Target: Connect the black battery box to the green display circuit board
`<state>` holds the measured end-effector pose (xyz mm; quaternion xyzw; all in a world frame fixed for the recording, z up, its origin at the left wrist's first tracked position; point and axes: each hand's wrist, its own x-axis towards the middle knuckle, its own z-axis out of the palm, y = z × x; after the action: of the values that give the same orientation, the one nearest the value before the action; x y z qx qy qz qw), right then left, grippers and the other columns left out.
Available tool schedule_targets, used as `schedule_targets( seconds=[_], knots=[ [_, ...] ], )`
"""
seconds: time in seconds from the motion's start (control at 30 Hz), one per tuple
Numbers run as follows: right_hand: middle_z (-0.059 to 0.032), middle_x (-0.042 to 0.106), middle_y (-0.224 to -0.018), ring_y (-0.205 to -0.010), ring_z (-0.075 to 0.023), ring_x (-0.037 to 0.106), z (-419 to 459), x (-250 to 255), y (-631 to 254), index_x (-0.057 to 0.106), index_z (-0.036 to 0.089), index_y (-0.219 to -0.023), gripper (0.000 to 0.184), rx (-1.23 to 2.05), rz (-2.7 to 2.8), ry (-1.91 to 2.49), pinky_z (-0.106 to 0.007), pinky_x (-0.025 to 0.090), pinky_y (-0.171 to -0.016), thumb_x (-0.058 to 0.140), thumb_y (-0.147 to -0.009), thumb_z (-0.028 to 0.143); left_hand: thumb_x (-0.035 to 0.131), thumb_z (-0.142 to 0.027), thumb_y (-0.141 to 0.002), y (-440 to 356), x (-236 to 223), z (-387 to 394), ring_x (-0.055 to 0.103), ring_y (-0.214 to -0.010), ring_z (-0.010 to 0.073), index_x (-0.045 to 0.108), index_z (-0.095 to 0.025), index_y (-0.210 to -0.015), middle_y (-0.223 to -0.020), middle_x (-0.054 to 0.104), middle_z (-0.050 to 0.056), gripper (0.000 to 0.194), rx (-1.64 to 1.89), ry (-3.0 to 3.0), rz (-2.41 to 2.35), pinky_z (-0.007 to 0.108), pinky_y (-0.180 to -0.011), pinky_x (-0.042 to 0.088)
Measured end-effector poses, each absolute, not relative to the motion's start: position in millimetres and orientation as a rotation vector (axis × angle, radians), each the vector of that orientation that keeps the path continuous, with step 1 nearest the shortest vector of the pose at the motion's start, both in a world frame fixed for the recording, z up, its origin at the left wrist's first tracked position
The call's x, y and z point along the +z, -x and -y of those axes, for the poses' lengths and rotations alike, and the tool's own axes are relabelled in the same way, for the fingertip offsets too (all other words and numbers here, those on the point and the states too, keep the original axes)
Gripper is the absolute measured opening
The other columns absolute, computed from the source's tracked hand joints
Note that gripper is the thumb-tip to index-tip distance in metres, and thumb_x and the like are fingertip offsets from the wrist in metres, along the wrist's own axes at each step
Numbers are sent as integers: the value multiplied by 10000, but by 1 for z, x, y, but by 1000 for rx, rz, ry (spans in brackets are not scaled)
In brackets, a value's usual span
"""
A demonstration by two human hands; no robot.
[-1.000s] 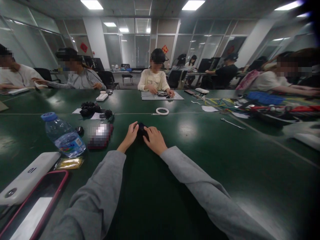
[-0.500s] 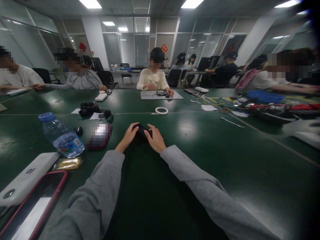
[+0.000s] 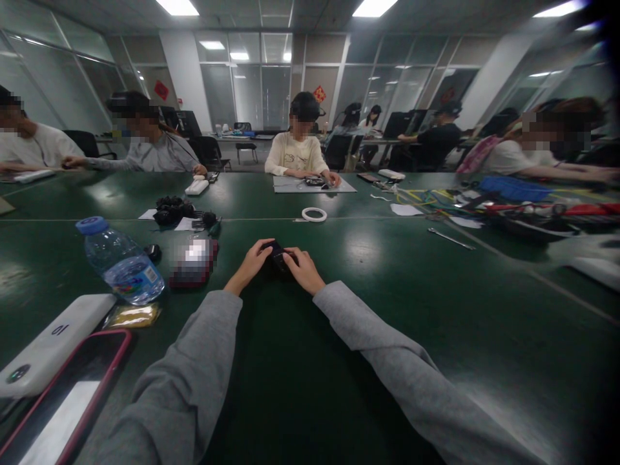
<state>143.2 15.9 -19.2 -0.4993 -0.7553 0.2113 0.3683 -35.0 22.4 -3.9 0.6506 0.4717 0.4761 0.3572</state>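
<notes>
Both of my hands meet on a small black object (image 3: 277,255) lying on the green table (image 3: 397,303). My left hand (image 3: 252,261) grips its left side with curled fingers. From the right, my right hand (image 3: 303,268) holds it, fingers bent over its near edge. What the object is, I cannot make out. Grey sleeves cover both my forearms.
A water bottle (image 3: 119,261) lies at left, beside a white power bank (image 3: 53,342) and a red-cased phone (image 3: 62,400). Black parts (image 3: 172,211) and a tape ring (image 3: 314,214) lie farther off. Cables and a blue tray (image 3: 513,189) fill the right. Other people sit around the table.
My hands have shifted slightly on the black object; the right fingers have drawn in closer over it. Nothing else on the table has moved.
</notes>
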Motion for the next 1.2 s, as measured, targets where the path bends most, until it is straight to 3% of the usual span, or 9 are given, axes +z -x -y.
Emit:
schedule_targets(
  seconds=[1.2],
  knots=[
    [-29, 601, -968, -917, -197, 499, -15, -18, -142, 554, 252, -1081, 292, 512, 1928, 1253, -351, 395, -827, 408, -904, 435, 456, -311, -865, 32, -4, -23, 513, -1121, 196, 531, -167, -1156, -1182, 572, 79, 333, 1241, -1666, -1245, 357, -996, 379]
  ],
)
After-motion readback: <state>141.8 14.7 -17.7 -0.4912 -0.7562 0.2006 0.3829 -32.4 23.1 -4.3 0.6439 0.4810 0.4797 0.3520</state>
